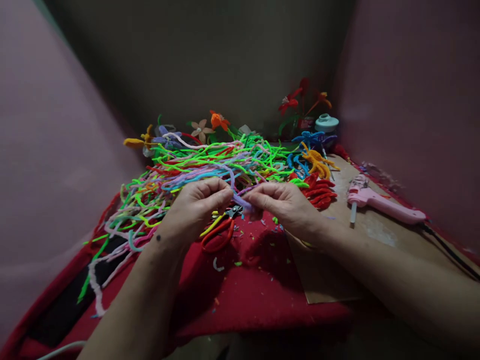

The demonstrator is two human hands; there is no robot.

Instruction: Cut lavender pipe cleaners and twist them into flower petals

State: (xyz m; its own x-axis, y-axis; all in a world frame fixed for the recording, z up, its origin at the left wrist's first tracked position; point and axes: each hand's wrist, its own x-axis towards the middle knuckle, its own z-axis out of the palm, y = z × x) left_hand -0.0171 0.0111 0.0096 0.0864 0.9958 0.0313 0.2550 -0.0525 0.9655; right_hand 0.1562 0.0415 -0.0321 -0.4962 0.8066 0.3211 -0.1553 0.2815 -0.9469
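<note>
Between my two hands, a lavender pipe cleaner (240,201) is pinched, with one length of it rising past my left fingertips. My left hand (207,196) is closed on it, thumb against forefinger. At its other end my right hand (279,200) also pinches it, close beside the left. Just below the fingers lie red-handled scissors (218,237) with their blades pointing away, near a yellow-handled tool (212,224) partly covered by them. Behind my hands spreads a big heap of pipe cleaners (195,165) in green, pink, lilac and other colours.
A pink glue gun (390,204) rests on a brown board (341,260) at right. Bundles of red (318,192) and orange (318,161) pipe cleaner pieces lie nearby. Fuzzy flowers (201,131) stand at the back, near a pale blue lid (327,122). Clippings dot the red cloth (247,300).
</note>
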